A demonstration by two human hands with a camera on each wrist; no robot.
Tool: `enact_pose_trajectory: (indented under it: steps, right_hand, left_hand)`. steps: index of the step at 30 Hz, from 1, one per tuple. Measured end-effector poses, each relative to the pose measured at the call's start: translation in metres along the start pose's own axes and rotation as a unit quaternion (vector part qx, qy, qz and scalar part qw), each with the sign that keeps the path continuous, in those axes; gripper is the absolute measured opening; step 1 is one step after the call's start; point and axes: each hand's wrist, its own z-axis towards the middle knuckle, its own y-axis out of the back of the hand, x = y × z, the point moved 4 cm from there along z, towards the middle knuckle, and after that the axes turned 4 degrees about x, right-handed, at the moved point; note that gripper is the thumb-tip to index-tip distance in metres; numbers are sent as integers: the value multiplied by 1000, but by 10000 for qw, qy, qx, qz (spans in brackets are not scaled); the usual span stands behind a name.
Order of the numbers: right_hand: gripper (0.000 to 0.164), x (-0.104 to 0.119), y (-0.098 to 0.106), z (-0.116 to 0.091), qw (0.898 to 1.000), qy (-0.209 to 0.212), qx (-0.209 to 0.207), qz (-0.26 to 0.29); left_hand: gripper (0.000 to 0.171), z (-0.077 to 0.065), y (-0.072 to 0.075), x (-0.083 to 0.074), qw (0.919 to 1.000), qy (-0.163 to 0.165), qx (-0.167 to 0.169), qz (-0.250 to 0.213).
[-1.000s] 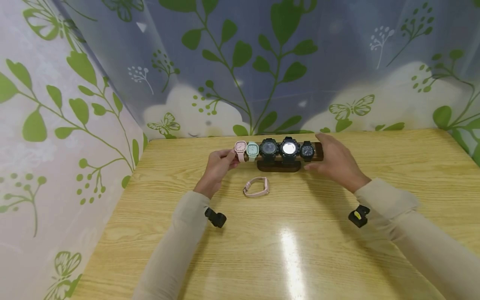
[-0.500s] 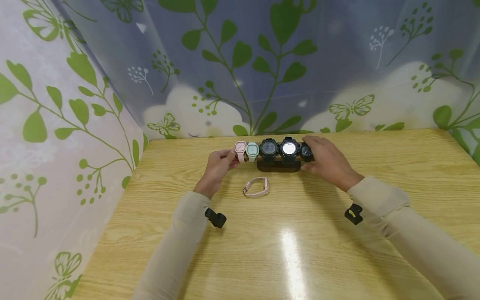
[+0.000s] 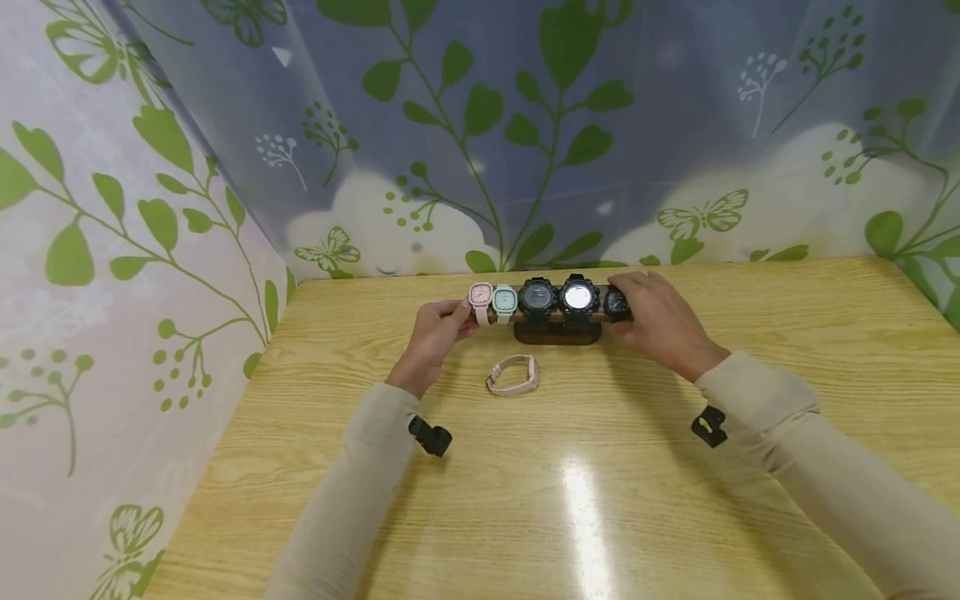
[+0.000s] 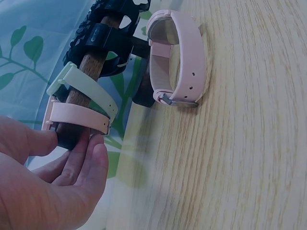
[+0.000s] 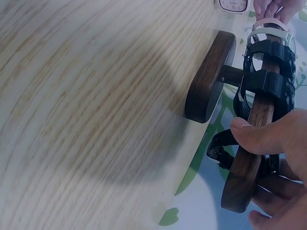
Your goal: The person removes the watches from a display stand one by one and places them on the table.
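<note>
A dark wooden watch stand [image 3: 557, 335] bears a row of watches on its bar. From the left come a pink watch [image 3: 481, 293], a mint watch [image 3: 506, 298], two large black watches [image 3: 538, 296] and a smaller black watch [image 3: 617, 302]. My left hand [image 3: 432, 336] holds the bar's left end between thumb and fingers, beside the pink watch. At the other end, my right hand [image 3: 663, 325] grips the smaller black watch, partly covering it. In the right wrist view its thumb [image 5: 254, 136] lies against the bar [image 5: 261, 110], near that watch's black strap [image 5: 220, 146].
A second pink watch [image 3: 534, 371] with its strap buckled in a loop lies on the wooden table [image 3: 495, 483], in front of the stand. Behind the table's back edge hangs a leaf-patterned curtain [image 3: 450, 200]. Black wrist cameras [image 3: 431, 436] sit at both sleeves.
My right hand has moved left from the bar's end onto the smaller black watch, which has since shifted slightly right. My left hand has stayed in place.
</note>
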Motion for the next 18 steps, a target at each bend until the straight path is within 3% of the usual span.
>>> enact_pose_trajectory:
  steps: [18]
  right_hand:
    - [70, -17, 8, -14, 9989, -425, 130, 164]
  left_hand:
    - [36, -1, 1, 0, 10000, -8, 14, 11]
